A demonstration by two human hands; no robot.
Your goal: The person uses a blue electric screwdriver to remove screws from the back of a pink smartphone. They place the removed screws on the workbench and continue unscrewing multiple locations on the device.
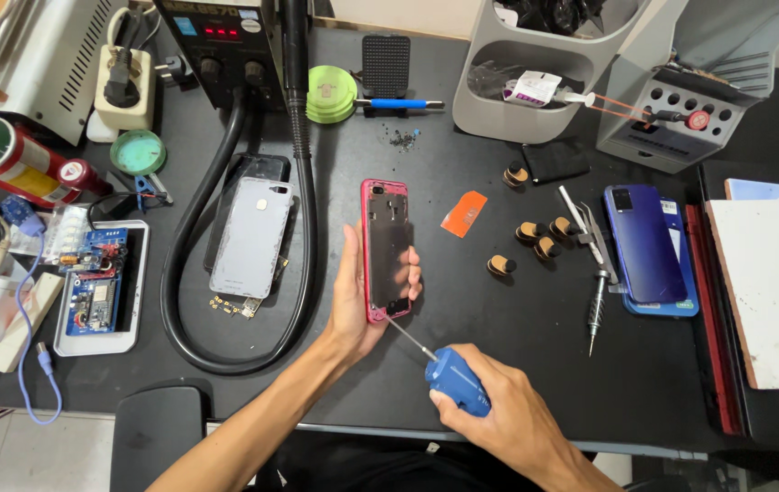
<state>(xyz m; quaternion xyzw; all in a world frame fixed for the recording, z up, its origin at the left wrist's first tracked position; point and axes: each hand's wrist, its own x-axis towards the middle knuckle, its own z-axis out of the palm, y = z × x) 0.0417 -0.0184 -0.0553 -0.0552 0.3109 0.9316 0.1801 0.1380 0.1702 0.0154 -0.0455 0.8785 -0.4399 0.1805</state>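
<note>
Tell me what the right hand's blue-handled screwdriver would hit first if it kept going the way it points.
The right hand aims the blue-handled screwdriver up and left. Its thin metal tip already sits at the bottom edge of the pink-framed open phone body held by the left hand, so it would meet that frame first.

Phone frame (386, 248) between back cover (252, 237) at left and phone (642, 241) at right.

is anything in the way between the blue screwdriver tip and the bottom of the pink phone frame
Nothing visible. The blue screwdriver in the right hand runs its thin shaft straight to the lower end of the pink phone frame, which the left hand holds up off the black mat. The gap along the shaft is bare.
</note>
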